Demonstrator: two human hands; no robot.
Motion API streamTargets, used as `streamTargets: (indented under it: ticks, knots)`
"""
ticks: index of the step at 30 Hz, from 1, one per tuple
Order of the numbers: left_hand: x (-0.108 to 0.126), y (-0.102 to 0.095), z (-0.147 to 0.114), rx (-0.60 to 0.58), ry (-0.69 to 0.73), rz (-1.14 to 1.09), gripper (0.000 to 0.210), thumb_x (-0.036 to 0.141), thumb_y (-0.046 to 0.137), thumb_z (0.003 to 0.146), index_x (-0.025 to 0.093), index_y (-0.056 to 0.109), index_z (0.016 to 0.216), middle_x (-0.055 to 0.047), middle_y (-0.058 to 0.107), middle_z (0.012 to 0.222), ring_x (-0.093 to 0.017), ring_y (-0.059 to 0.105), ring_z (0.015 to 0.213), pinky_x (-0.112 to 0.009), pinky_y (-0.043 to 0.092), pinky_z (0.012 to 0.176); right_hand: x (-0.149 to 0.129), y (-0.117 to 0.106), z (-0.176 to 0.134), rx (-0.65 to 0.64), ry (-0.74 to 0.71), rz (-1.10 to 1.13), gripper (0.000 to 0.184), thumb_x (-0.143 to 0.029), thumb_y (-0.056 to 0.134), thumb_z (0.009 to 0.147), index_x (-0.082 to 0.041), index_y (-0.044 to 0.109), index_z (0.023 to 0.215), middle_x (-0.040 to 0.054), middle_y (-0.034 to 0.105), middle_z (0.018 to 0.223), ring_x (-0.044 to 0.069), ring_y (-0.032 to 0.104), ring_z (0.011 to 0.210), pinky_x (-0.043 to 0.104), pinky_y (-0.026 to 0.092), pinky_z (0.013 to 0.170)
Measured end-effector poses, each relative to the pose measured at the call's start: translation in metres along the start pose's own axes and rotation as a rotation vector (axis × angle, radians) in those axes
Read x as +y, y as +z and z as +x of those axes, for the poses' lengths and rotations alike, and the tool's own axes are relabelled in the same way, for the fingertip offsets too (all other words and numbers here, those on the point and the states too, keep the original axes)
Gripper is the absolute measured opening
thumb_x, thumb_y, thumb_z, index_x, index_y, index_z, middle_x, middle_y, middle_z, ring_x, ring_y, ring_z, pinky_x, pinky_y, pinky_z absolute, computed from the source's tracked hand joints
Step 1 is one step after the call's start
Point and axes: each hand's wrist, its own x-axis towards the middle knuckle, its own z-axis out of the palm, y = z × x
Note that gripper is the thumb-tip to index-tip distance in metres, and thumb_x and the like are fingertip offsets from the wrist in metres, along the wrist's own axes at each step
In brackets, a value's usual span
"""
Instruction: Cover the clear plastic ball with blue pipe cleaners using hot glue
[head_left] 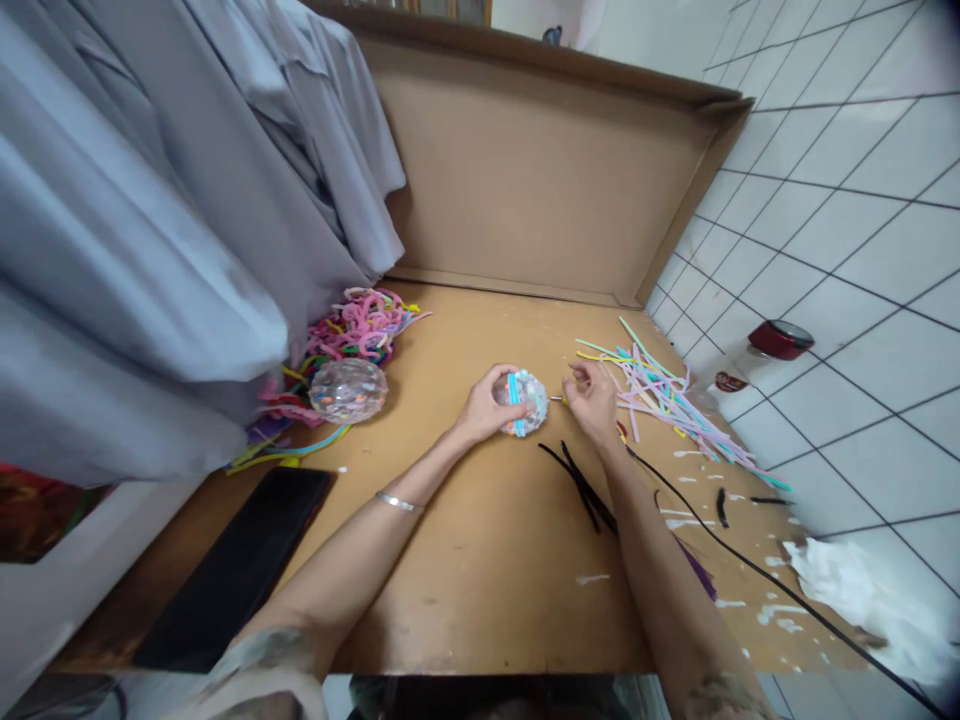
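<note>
We have our left hand (486, 408) curled around a clear, round, blue-banded, plastic-looking container (535, 390), probably light, slick and easily dented, so best held by its sides, while our right hand (591, 398), fingers nearly together, pinches a slim metal-tipped tool (556, 399) just beside it.

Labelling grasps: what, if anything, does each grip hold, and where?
Left grip: clear round blue-striped piece, by its left edge, thumb across its face. Right grip: metal-tipped tool, apparently behind the tip; exact hold hidden.
</note>
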Motion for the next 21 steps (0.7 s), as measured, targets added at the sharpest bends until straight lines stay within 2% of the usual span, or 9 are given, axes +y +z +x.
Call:
streamTargets:
  ticks: [3, 6, 9, 10, 12, 15, 21]
  knots:
    - [0.005, 0.004, 0.005, 0.014, -0.048, 0.07, 0.058, 0.031, 0.08, 0.062, 0.019, 0.058, 0.114, -0.002, 0.068, 0.097, -0.016, 0.064, 0.084, -0.03, 0.053, 0.079, -0.027, -0.007, 0.012, -0.1, -0.111, 0.247, 0.037, -0.024, 0.057, 0.076, -0.022, 0.063, 0.113, 0.0048, 0.066, 0.093, 0.021, 0.061, 0.086, 0.038, 0.051, 0.082]
    - [0.012, 0.006, 0.005, 0.035, -0.029, 0.184, 0.057, 0.031, 0.08, 0.063, 0.02, 0.059, 0.114, -0.003, 0.068, 0.098, -0.017, 0.064, 0.086, -0.031, 0.053, 0.08, -0.053, -0.023, 0.015, -0.22, -0.251, 0.303, 0.044, -0.024, 0.065, 0.076, -0.023, 0.062, 0.121, 0.0036, 0.066, 0.097, 0.02, 0.061, 0.089, 0.037, 0.05, 0.084]
    - [0.018, 0.005, 0.002, 0.016, 0.004, 0.309, 0.057, 0.033, 0.081, 0.062, 0.021, 0.061, 0.114, -0.003, 0.068, 0.102, -0.019, 0.064, 0.091, -0.033, 0.053, 0.083, -0.067, -0.035, 0.015, -0.271, -0.331, 0.295, 0.023, -0.029, 0.065, 0.084, -0.022, 0.07, 0.106, 0.0034, 0.067, 0.089, 0.019, 0.062, 0.083, 0.034, 0.05, 0.077]
    - [0.019, 0.003, 0.0, 0.008, 0.011, 0.34, 0.057, 0.033, 0.081, 0.061, 0.021, 0.061, 0.114, -0.003, 0.068, 0.103, -0.02, 0.064, 0.092, -0.034, 0.052, 0.085, -0.069, -0.037, 0.015, -0.279, -0.346, 0.291, 0.017, -0.03, 0.062, 0.087, -0.022, 0.072, 0.099, 0.0036, 0.068, 0.086, 0.018, 0.063, 0.081, 0.033, 0.05, 0.075]
    - [0.021, 0.001, -0.003, 0.0, 0.022, 0.384, 0.059, 0.033, 0.081, 0.061, 0.021, 0.061, 0.115, -0.004, 0.068, 0.106, -0.021, 0.064, 0.094, -0.035, 0.052, 0.088, -0.07, -0.037, 0.014, -0.289, -0.361, 0.284, 0.02, -0.033, 0.058, 0.092, -0.021, 0.074, 0.089, 0.0043, 0.07, 0.083, 0.018, 0.064, 0.079, 0.032, 0.05, 0.073]
    - [0.021, -0.001, -0.005, -0.006, 0.036, 0.405, 0.062, 0.034, 0.081, 0.06, 0.021, 0.061, 0.117, -0.005, 0.067, 0.109, -0.022, 0.064, 0.096, -0.037, 0.051, 0.091, -0.066, -0.034, 0.013, -0.291, -0.344, 0.251, 0.023, -0.034, 0.055, 0.094, -0.022, 0.074, 0.09, 0.0055, 0.072, 0.086, 0.019, 0.067, 0.081, 0.032, 0.05, 0.073]
    - [0.017, -0.004, -0.005, -0.019, 0.044, 0.38, 0.063, 0.036, 0.082, 0.06, 0.021, 0.061, 0.117, -0.005, 0.068, 0.108, -0.022, 0.065, 0.097, -0.036, 0.052, 0.09, -0.054, -0.026, 0.011, -0.351, -0.267, 0.178, 0.019, -0.03, 0.057, 0.09, -0.021, 0.074, 0.087, 0.0071, 0.075, 0.086, 0.02, 0.068, 0.078, 0.032, 0.051, 0.072]
